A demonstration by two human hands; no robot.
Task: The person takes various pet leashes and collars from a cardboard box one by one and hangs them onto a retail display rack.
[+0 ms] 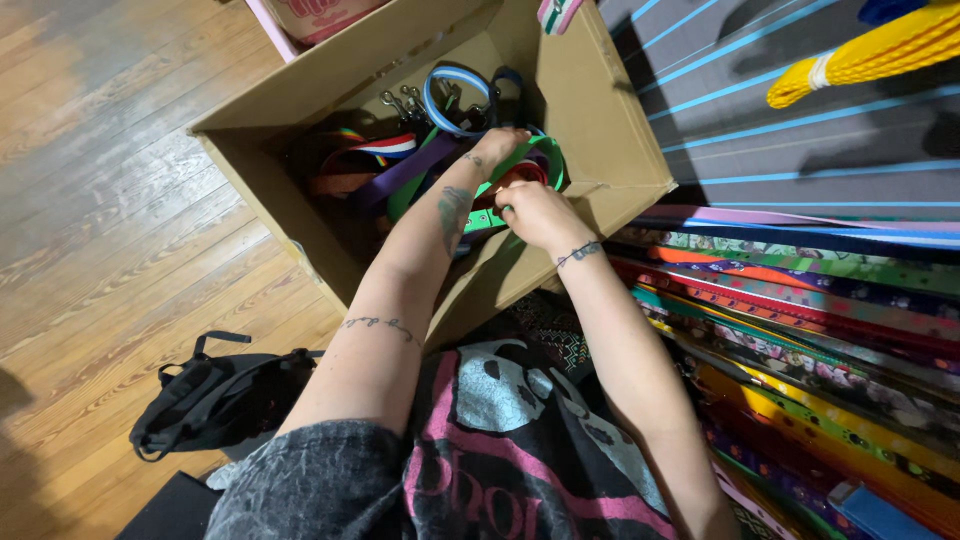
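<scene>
Both the left hand (497, 143) and the right hand (535, 215) pinch the green strap (540, 160) inside the cardboard box (600, 120), and it might snag on the other straps (400, 165) tangled around it.

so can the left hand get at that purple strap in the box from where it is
Probably yes. The left hand is already down inside the open cardboard box, on the green strap, and the purple strap lies uncovered just beside its forearm. Nothing visible blocks a short move across.
</scene>
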